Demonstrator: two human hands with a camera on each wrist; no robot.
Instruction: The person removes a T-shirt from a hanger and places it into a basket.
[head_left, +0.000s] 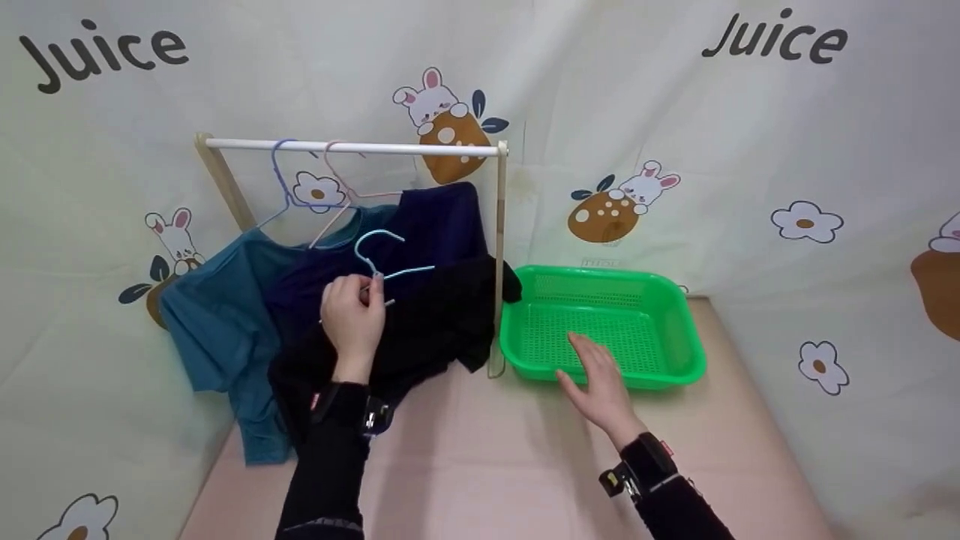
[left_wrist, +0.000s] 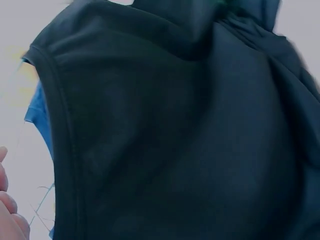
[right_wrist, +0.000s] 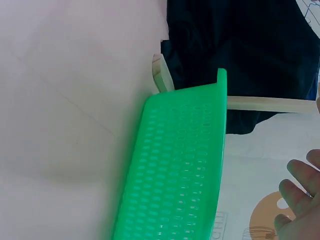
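My left hand [head_left: 352, 315] pinches a light blue hanger [head_left: 409, 271] just under its hook, in front of the rack. On that hanger hangs a black garment [head_left: 442, 315], which fills most of the left wrist view [left_wrist: 140, 130]. The hook is free of the rod and stands below it. My right hand [head_left: 600, 386] is at the near side of a green basket [head_left: 694, 360], its fingers spread and holding nothing. Behind the black garment, a teal shirt [head_left: 217, 300] on a blue hanger [head_left: 282, 180] and a navy shirt [head_left: 442, 210] on a pink hanger [head_left: 330, 161] hang from the rack.
The small rack has a white rod [head_left: 420, 149] and wooden legs [head_left: 501, 232]; its right leg stands close beside the basket. A pink tabletop [head_left: 480, 480] lies underneath. A printed curtain [head_left: 750, 150] closes off the back and sides.
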